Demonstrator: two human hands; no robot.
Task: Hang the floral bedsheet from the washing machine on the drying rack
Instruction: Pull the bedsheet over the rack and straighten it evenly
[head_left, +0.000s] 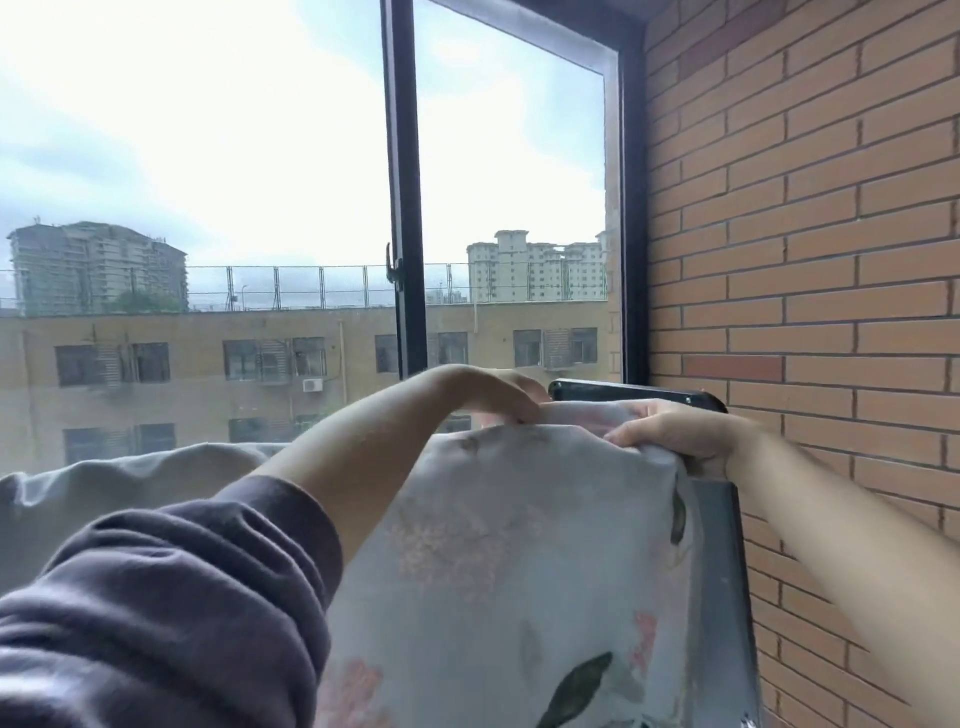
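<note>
Far left, mid-height: a pale cloth (104, 493) runs in from the frame edge, draped over something I cannot see. Cannot tell whether it is part of the same sheet.

Lower left: my left sleeve (156, 597), grey-purple, pushed up the forearm. The bare arm reaches up and to the right.

Upper centre: a dark window frame (402, 182) stands upright, with a latch handle (393, 267) on it at mid-height. Through the glass, a long tan building (208, 358) under a cloudy sky.

Centre: my left hand (498, 392), palm down, fingers curled over the top fold of the floral bedsheet (509, 545), gripping the bunched cloth there.

Centre to lower right of centre: the bedsheet hangs down from that top fold. Pale blue-grey ground, faded pink blossoms, green leaves. It fills the lower middle of the frame and runs out at the bottom edge.

Right of centre: the drying rack (639, 395). Its dark top bar shows just behind the fold, between my two hands. A grey side piece drops down along the sheet's right edge.

Right of that: my right hand (670, 428), somewhat blurred, fingers pinching the sheet's upper right corner against the rack's end. The forearm runs off lower right.

Far right: a brick wall (805, 208), close beside the rack.
</note>
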